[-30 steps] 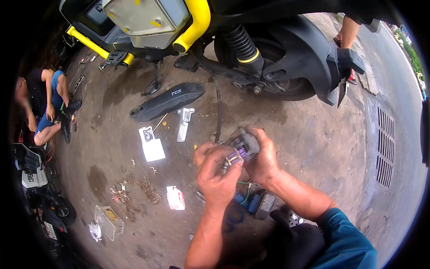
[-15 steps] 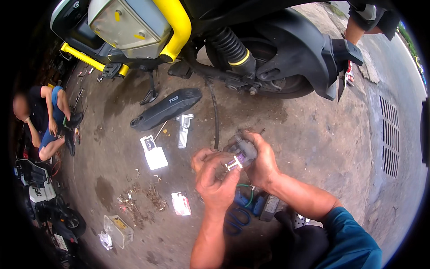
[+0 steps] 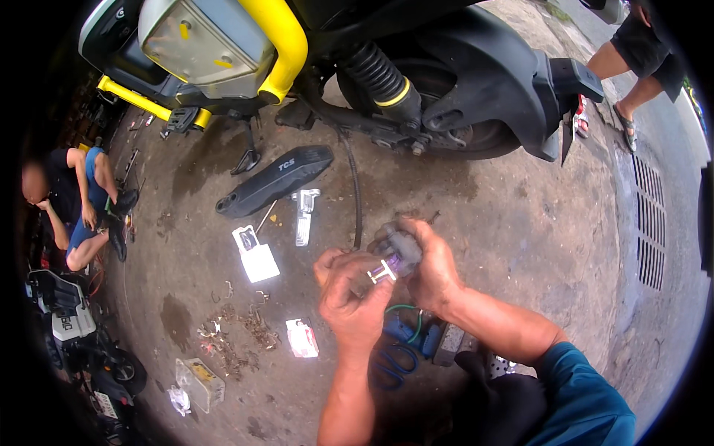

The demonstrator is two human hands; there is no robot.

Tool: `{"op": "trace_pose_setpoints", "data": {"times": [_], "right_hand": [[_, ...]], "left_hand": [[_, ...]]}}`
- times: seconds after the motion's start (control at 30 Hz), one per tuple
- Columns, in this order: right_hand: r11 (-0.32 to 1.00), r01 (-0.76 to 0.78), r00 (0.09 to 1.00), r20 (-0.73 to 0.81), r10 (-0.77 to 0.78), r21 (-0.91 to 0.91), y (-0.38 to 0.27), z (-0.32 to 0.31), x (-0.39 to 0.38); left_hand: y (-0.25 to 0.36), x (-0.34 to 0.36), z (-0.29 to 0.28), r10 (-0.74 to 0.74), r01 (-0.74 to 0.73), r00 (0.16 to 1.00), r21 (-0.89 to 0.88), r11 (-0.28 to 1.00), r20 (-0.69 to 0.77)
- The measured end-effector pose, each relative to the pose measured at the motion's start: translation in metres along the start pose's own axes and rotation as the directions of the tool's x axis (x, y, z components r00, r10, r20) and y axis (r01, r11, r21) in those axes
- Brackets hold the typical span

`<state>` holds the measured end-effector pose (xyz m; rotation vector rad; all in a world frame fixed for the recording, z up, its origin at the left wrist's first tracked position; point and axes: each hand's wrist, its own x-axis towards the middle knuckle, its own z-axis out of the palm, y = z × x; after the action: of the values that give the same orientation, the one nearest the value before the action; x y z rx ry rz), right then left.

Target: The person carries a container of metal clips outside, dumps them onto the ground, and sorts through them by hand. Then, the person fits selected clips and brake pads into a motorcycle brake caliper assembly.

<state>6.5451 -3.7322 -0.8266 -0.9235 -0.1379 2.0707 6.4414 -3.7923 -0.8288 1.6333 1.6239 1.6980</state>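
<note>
Above the ground near the middle, my right hand [image 3: 433, 266] wraps round a dark grey brake caliper [image 3: 406, 248], with a purple part showing inside it. My left hand [image 3: 348, 291] is closed against the caliper's left side. Its thumb and fingers pinch a small bright T-shaped metal piece [image 3: 381, 272] that sits by the purple part. The fingertips of that hand are partly hidden. A black hose [image 3: 355, 195] runs down from the scooter [image 3: 476, 82] towards the caliper.
On the ground lie a long black cover [image 3: 277, 178], a silver footrest [image 3: 303, 215], white packaging [image 3: 256, 254], a red-and-white packet [image 3: 301, 338] and a clear plastic box [image 3: 202, 385]. A blue tool with coiled hose [image 3: 401, 331] lies below my hands. Someone sits at left; another person stands at far right.
My hands and the caliper have shifted slightly left, with the bright metal piece still at the caliper. At far right, the other person's legs have come further into view.
</note>
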Motion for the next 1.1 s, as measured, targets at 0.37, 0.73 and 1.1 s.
{"op": "trace_pose_setpoints", "data": {"times": [0.37, 0.73, 1.1], "right_hand": [[0.964, 0.033, 0.999, 0.02, -0.029, -0.263, -0.008, 0.005, 0.008], [0.975, -0.021, 1.0, -0.015, 0.018, -0.222, -0.015, 0.021, -0.007], [0.99, 0.019, 0.999, -0.033, -0.024, -0.143, -0.01, 0.018, -0.005]], "left_hand": [[-0.006, 0.017, -0.004, -0.211, 0.206, 0.978, -0.196, 0.959, -0.003], [-0.015, 0.019, -0.017, -0.11, 0.116, 0.993, -0.127, 0.985, 0.05], [-0.009, 0.014, -0.009, 0.021, -0.019, 0.999, -0.062, 0.998, 0.028]]}}
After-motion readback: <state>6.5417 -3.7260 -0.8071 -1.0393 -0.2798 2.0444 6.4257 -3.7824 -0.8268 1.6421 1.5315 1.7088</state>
